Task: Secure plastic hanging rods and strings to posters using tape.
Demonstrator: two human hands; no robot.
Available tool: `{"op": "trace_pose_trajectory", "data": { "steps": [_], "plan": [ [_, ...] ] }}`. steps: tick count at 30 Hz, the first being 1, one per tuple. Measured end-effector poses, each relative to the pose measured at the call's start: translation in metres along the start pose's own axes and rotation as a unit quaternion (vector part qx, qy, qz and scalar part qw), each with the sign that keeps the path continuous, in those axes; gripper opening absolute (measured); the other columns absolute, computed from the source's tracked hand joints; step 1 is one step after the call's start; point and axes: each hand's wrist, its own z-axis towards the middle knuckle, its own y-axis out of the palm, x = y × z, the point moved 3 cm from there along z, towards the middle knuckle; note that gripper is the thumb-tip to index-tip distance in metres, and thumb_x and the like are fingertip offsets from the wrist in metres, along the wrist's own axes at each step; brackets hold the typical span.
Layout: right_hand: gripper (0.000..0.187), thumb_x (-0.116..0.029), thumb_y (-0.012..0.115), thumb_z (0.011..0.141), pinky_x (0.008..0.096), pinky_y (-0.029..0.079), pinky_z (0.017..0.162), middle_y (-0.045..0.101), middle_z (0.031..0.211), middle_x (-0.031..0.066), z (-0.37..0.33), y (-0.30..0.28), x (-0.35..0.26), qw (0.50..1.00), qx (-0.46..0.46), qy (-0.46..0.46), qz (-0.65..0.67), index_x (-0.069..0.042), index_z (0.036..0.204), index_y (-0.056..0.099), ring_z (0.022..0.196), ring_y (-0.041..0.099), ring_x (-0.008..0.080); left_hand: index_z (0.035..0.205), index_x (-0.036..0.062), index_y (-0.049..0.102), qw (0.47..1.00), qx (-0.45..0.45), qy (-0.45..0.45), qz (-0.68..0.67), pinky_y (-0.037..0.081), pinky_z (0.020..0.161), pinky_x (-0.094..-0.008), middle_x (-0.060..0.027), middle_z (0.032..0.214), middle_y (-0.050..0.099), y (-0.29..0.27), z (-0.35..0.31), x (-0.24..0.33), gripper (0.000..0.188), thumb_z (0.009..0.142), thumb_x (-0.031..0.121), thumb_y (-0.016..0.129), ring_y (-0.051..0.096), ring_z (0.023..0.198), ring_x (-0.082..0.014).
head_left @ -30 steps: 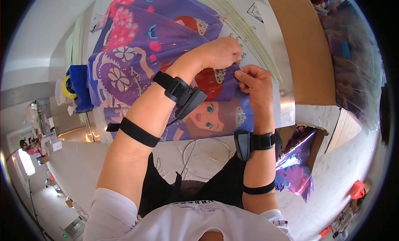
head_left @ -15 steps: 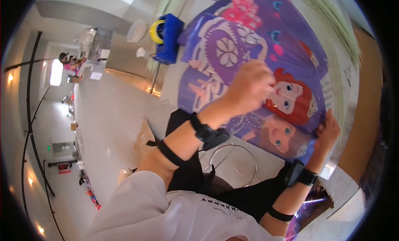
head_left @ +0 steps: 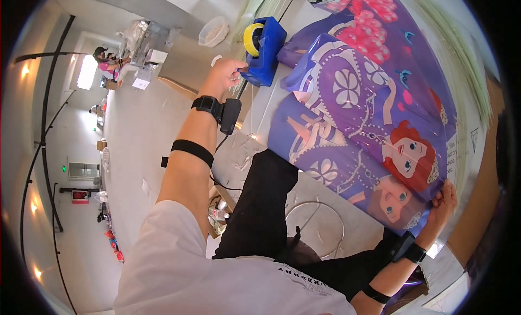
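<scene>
My left hand (head_left: 224, 76) reaches out to the front end of a blue tape dispenser (head_left: 271, 57) with a yellow-cored roll. Its fingers are pinched together at the dispenser's edge; any strip of tape between them is too fine to see. Glossy purple plastic sheets (head_left: 374, 117), printed with red-haired cartoon princesses, lie overlapped on the table to the right. At their near right corner my right hand (head_left: 446, 200) grips the edge of the sheets, its fingers partly hidden.
Bundles of thin pale strands (head_left: 461, 60) lie along the table's far right side. A clear plastic bowl (head_left: 214, 32) stands beyond the dispenser. Under the table edge is a metal ring (head_left: 342, 228). Other people (head_left: 108, 65) sit far off at the left.
My left hand has left the middle of the printed sheets and moved left to the tape dispenser. My right hand stays at the sheets' corner. The view has shifted a little.
</scene>
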Motion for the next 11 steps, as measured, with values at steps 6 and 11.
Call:
{"op": "trace_pose_trajectory", "data": {
  "steps": [6, 11],
  "plan": [
    [0.012, -0.017, 0.065, 0.086, 0.0146, 0.024, 0.039, 0.047, 0.064, -0.0082, 0.004, 0.001, 0.002, 1.0, 0.003, 0.001, -0.013, -0.005, 0.09, 0.062, 0.05, 0.038, -0.0009, 0.07, 0.0079, 0.053, 0.988, -0.024, 0.0, -0.151, 0.051, 0.069, -0.042, -0.0009, 0.066, 0.046, -0.011, 0.014, -0.018, 0.013, 0.07, 0.002, 0.065, 0.048, 0.062, -0.0149],
    [0.013, -0.016, 0.065, 0.086, 0.0139, 0.024, 0.039, 0.049, 0.066, -0.008, 0.006, -0.004, 0.006, 0.999, -0.028, -0.018, -0.042, -0.004, 0.092, 0.062, 0.05, 0.039, -0.0011, 0.088, 0.0049, 0.052, 0.952, -0.051, 0.02, -0.301, 0.047, 0.084, -0.0481, -0.0114, 0.086, 0.05, -0.019, -0.004, -0.031, 0.021, 0.073, 0.006, 0.066, 0.051, 0.08, -0.0234]
  ]
}}
